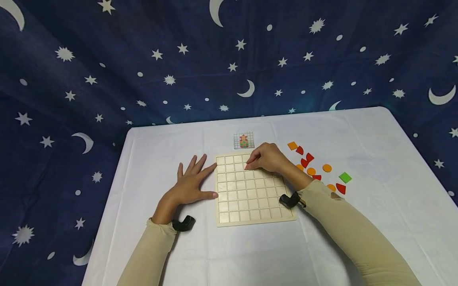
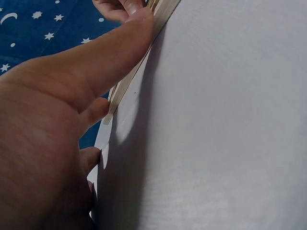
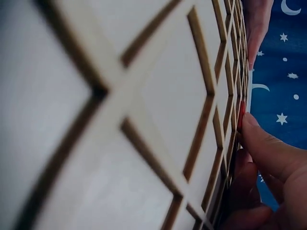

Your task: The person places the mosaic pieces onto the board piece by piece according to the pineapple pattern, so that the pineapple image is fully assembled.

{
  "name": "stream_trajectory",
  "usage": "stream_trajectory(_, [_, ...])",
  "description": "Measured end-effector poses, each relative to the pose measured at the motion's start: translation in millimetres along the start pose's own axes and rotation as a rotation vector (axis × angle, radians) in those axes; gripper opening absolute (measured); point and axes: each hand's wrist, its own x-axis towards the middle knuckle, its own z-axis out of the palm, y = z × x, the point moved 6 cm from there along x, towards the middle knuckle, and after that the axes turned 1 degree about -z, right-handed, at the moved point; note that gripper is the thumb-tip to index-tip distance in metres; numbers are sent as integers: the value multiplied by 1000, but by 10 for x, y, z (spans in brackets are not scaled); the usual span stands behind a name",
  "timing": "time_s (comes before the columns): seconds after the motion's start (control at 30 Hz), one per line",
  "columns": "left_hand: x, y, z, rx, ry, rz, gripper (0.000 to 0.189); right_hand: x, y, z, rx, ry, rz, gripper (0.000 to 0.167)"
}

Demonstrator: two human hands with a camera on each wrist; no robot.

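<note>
A pale wooden grid board (image 1: 247,204) lies on the white table, its square cells framed by raised ridges. My right hand (image 1: 266,158) pinches a small red piece (image 1: 247,166) between thumb and fingers at a cell in the board's upper part. In the right wrist view, the red piece (image 3: 241,115) shows as a sliver at the thumb tip, low against the ridges. My left hand (image 1: 191,184) is spread flat at the board's left edge, with thumb and index fingertips touching its side. The left wrist view shows that thumb (image 2: 115,57) against the board's edge.
A small card (image 1: 244,140) with a coloured pattern on a grid lies behind the board. To the right are scattered pieces: an orange square (image 1: 292,145), a green square (image 1: 345,177), several orange discs (image 1: 327,168) and several red quarter-round pieces (image 1: 341,188). A dark blue starry cloth (image 1: 200,63) hangs behind the table.
</note>
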Motion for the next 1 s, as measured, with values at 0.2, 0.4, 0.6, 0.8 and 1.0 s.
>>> stream_trajectory(0.2, [-1, 7, -10, -2, 2, 1, 100, -3, 7, -13, -13, -14, -10, 7])
stream_trajectory(0.4, [-7, 2, -10, 0, 2, 1, 100, -9, 5, -14, -16, -10, -9, 6])
stream_trajectory(0.6, [-2, 20, -9, -8, -5, 5, 99, -37, 20, -34, -17, -34, -4, 6])
stream_trajectory(0.8, [-6, 35, -18, -6, -8, 1, 99, -84, 31, -82, -35, -31, -1, 4])
stream_trajectory(1.0, [-10, 20, -26, 0, 0, 0, 99, -211, 183, -370, -87, 50, -20, 6])
